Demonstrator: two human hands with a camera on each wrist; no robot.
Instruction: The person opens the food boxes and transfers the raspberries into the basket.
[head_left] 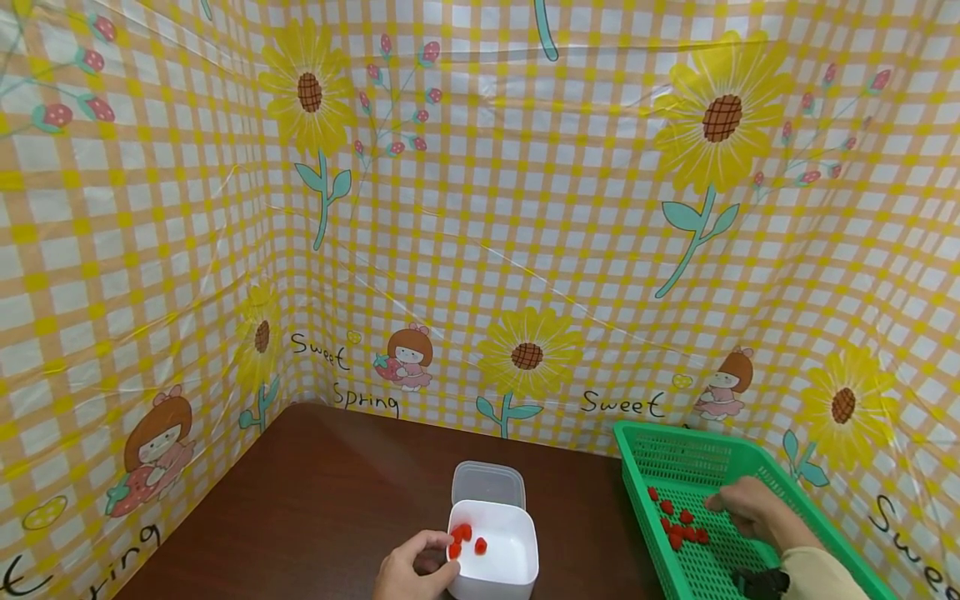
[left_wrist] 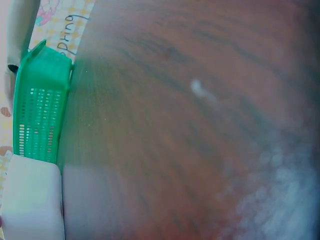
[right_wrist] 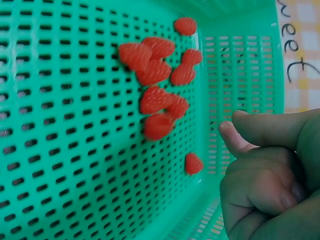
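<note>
A white plastic box [head_left: 510,546] stands on the brown table with several red raspberries [head_left: 481,546] inside, mostly toward its left side. My left hand [head_left: 416,568] grips the box at its left near corner, thumb and fingers spread along the wall. The left wrist view shows the box's outer side [left_wrist: 32,197] and only a sliver of that hand. Over the green basket [head_left: 637,492] hovers my right hand [head_left: 753,508]. Its thumb and index finger are extended and the others curled, with nothing visible between them [right_wrist: 270,175]. Several raspberries [right_wrist: 155,100] lie on the basket floor, apart from this hand.
A translucent lid [head_left: 489,485] lies behind the white box. The basket stands at the right of the table [head_left: 352,492], near the checked cloth wall [head_left: 465,250]. A similar cloth rises along the left and right sides.
</note>
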